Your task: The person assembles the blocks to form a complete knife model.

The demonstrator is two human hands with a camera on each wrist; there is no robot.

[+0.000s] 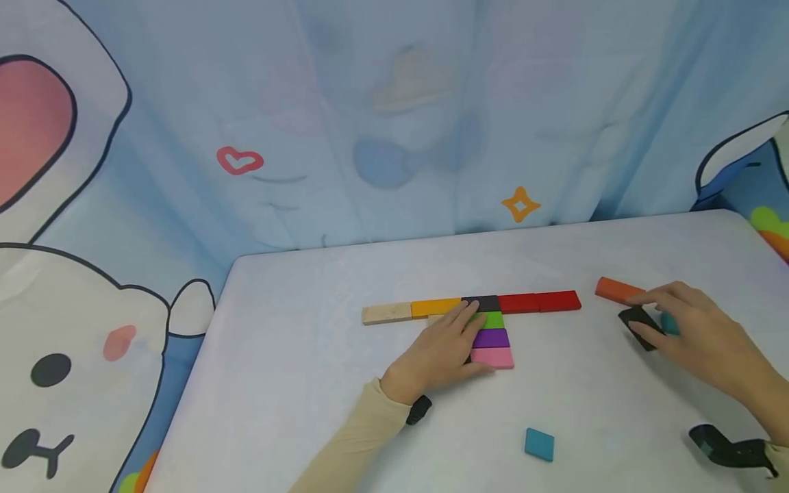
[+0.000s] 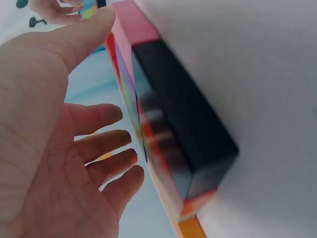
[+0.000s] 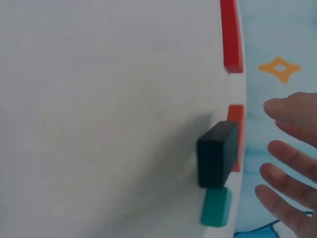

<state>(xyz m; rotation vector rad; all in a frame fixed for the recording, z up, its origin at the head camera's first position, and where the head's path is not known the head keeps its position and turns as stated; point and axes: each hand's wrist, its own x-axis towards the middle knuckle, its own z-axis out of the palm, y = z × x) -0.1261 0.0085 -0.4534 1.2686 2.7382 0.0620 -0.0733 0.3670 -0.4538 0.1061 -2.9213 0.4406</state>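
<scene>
My left hand (image 1: pixel 437 349) lies over the left side of a block column, fingers extended: green (image 1: pixel 494 320), purple (image 1: pixel 493 338) and pink (image 1: pixel 495 357). In the left wrist view its thumb is at the end of the pink block (image 2: pixel 136 22), beside a black block (image 2: pixel 185 104) mostly covered in the head view. My right hand (image 1: pixel 703 335) hovers around another black block (image 1: pixel 637 315), thumb and fingers spread on either side. An orange block (image 1: pixel 616 289) lies by its fingertips and a teal block (image 1: pixel 669 324) under the hand. The right wrist view shows its fingers apart.
Across the column's top runs a row: plain wood (image 1: pixel 386 313), yellow (image 1: pixel 435 309), black (image 1: pixel 488 303) and two red blocks (image 1: pixel 559 301). A loose teal block (image 1: pixel 539 444) lies toward the front. Behind the white table (image 1: pixel 296 356) hangs a blue printed curtain (image 1: pixel 401 205).
</scene>
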